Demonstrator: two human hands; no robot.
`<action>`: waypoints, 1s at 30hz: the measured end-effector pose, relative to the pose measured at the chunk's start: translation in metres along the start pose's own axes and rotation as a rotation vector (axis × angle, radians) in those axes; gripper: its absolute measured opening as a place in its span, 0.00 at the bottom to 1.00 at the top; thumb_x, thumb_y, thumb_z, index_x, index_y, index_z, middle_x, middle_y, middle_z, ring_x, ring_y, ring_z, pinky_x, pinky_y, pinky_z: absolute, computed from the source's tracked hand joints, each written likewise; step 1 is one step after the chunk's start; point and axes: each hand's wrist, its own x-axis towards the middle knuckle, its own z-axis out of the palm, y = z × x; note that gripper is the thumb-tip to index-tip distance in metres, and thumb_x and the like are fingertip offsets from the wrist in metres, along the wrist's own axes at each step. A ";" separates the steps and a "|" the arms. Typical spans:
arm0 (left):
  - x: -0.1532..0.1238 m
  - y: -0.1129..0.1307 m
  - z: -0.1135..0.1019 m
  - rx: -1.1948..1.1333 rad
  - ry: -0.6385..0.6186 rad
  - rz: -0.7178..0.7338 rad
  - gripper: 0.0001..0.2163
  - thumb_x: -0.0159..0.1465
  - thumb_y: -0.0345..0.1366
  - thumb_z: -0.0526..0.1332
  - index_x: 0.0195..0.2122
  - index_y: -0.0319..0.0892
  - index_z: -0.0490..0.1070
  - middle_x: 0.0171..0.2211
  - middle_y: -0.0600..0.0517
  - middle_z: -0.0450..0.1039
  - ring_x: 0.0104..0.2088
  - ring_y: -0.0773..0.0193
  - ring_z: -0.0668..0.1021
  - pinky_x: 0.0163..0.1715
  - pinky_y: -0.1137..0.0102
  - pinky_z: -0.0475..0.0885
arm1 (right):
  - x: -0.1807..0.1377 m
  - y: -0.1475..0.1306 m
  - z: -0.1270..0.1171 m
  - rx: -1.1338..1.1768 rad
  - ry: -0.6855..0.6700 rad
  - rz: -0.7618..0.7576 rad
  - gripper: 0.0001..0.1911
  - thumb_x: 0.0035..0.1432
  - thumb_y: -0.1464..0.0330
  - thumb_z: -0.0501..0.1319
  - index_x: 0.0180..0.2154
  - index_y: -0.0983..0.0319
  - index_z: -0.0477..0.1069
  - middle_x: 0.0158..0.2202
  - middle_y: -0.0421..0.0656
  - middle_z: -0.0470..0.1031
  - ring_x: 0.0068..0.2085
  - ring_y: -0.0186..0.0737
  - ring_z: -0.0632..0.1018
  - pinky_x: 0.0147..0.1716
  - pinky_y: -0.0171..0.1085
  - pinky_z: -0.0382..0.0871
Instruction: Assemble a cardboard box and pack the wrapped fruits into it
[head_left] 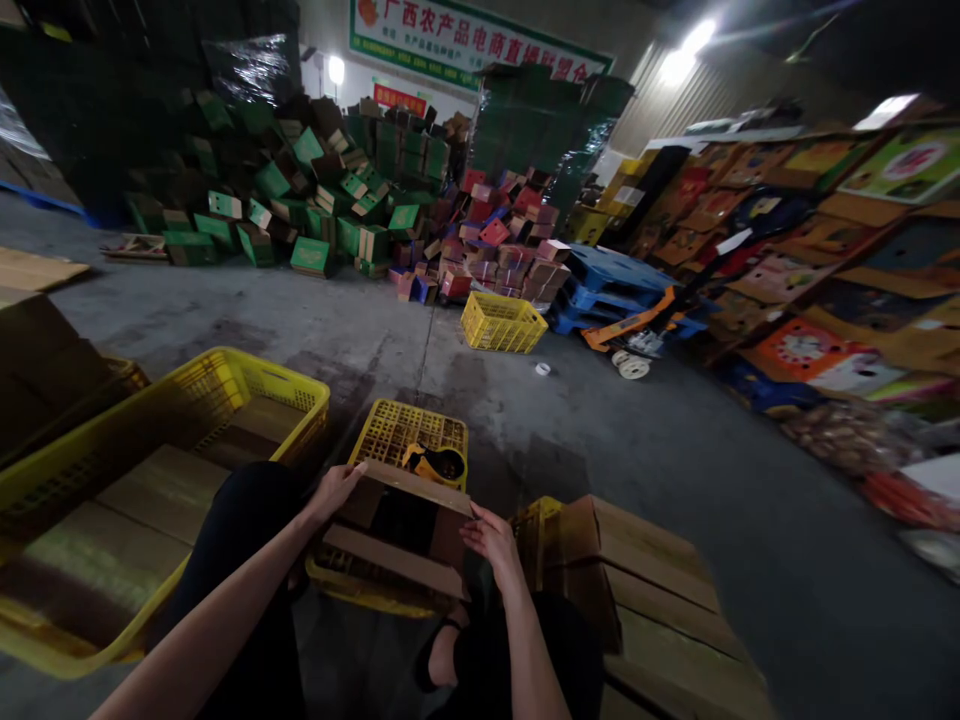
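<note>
An open brown cardboard box (397, 535) rests on an upturned yellow crate (409, 430) between my knees. My left hand (334, 490) grips the box's far left flap, fingers curled over its edge. My right hand (491, 540) holds the right side flap, fingers bent around the cardboard. A yellow tape dispenser (435, 463) lies on the crate just beyond the box.
A large yellow crate (225, 385) holding flat cardboard stands at my left. Flat cardboard stacks (645, 590) lie at my right. Further off on the concrete floor are another yellow crate (501, 322), blue pallets (607, 280), a pallet jack (634, 335), and heaps of green boxes (300, 190) and red boxes (502, 245).
</note>
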 end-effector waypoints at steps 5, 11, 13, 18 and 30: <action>0.004 -0.002 0.001 0.080 0.021 -0.029 0.20 0.59 0.54 0.59 0.28 0.39 0.72 0.26 0.50 0.74 0.33 0.57 0.78 0.29 0.71 0.67 | 0.004 0.003 -0.001 -0.034 0.011 -0.017 0.16 0.54 0.70 0.62 0.46 0.62 0.79 0.27 0.43 0.79 0.29 0.38 0.83 0.32 0.36 0.78; 0.002 0.003 0.003 0.206 0.003 -0.080 0.12 0.63 0.44 0.61 0.31 0.40 0.74 0.26 0.49 0.78 0.33 0.58 0.82 0.29 0.73 0.69 | 0.007 0.006 -0.001 -0.089 0.000 -0.058 0.16 0.53 0.69 0.61 0.43 0.61 0.80 0.26 0.42 0.79 0.28 0.38 0.82 0.30 0.36 0.77; 0.001 0.005 0.004 0.253 -0.014 -0.092 0.12 0.64 0.44 0.61 0.33 0.39 0.75 0.25 0.49 0.78 0.30 0.58 0.82 0.27 0.73 0.69 | 0.008 0.008 -0.002 -0.130 0.003 -0.079 0.18 0.52 0.69 0.60 0.45 0.61 0.80 0.26 0.42 0.79 0.27 0.39 0.81 0.29 0.36 0.77; 0.004 0.008 0.001 0.404 -0.040 -0.095 0.13 0.65 0.44 0.62 0.33 0.39 0.76 0.29 0.44 0.80 0.33 0.55 0.83 0.30 0.71 0.69 | 0.012 0.011 -0.007 -0.404 0.034 -0.187 0.24 0.51 0.69 0.56 0.48 0.60 0.80 0.30 0.41 0.81 0.30 0.42 0.81 0.36 0.41 0.78; 0.009 0.004 -0.003 0.578 -0.016 -0.075 0.22 0.63 0.47 0.64 0.53 0.38 0.71 0.44 0.41 0.81 0.47 0.50 0.81 0.39 0.69 0.69 | 0.002 0.011 -0.007 -0.623 -0.001 -0.433 0.26 0.48 0.74 0.59 0.50 0.58 0.79 0.49 0.47 0.81 0.51 0.48 0.79 0.59 0.46 0.67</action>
